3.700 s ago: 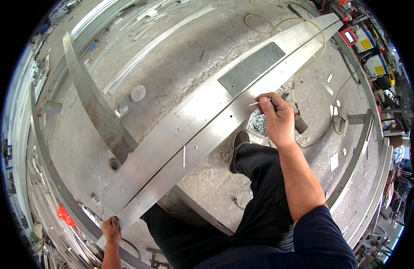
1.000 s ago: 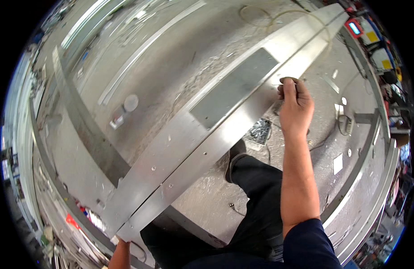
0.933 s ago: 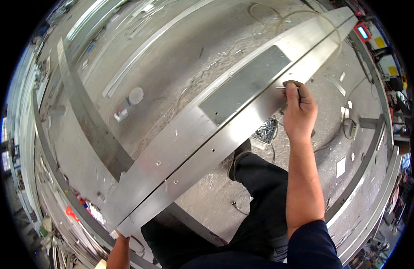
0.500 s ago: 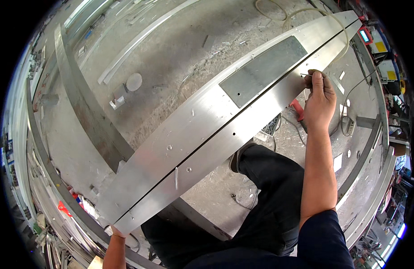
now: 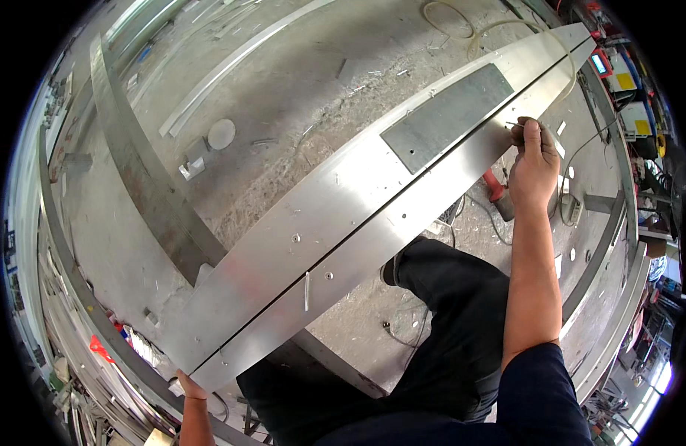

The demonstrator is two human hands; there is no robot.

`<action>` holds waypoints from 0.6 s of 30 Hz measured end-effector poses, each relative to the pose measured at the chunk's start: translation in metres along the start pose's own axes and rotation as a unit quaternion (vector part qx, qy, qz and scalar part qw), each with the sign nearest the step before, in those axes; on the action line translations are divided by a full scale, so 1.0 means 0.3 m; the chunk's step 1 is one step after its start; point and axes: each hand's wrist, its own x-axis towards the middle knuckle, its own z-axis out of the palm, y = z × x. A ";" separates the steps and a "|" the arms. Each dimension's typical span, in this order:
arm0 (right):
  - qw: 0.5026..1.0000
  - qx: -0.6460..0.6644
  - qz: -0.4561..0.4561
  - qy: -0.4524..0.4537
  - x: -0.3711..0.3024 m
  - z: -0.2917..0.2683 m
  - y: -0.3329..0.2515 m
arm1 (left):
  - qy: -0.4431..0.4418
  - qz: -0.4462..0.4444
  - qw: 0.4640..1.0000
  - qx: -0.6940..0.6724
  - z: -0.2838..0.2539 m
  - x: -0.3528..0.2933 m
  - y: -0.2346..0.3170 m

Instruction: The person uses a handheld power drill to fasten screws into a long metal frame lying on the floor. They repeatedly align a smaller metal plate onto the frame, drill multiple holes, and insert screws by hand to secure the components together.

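Note:
A long brushed-metal panel [image 5: 350, 241] with a dark lengthwise slit slants across the view from lower left to upper right. My left hand [image 5: 192, 388] grips its near left corner, the thumb at the edge and the other fingers mostly hidden. By the right-hand edge of the panel, my right hand [image 5: 534, 160] is closed in a pinch on a thin metal pin [image 5: 515, 124]. A dark grey rectangular plate [image 5: 450, 117] lies on the panel's far half. Nearer to me, a short thin metal rod [image 5: 307, 291] rests on the panel among small holes and rivet heads.
A red-handled power tool [image 5: 496, 186] lies on the floor below my right hand, with cables around it. Curved metal beams [image 5: 146, 178] run along the left. A pale hose [image 5: 499, 26] loops over the far end. Scraps and a round disc [image 5: 222, 134] litter the floor.
The panel has shifted a little to the right, carrying the plate and rod with it. My left hand now shows more at the corner. The right hand has moved slightly right with the pin.

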 end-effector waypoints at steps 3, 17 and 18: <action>0.999 0.047 0.007 0.011 0.012 -0.006 0.018 | -0.011 0.095 0.960 0.263 0.007 -0.002 0.023; 0.968 0.016 0.008 -0.250 -0.159 -0.001 -0.207 | 0.031 0.032 0.999 0.007 0.138 -0.018 0.012; 0.951 0.013 0.009 -0.308 -0.193 0.015 -0.233 | 0.025 -0.001 0.997 -0.070 0.173 -0.022 0.020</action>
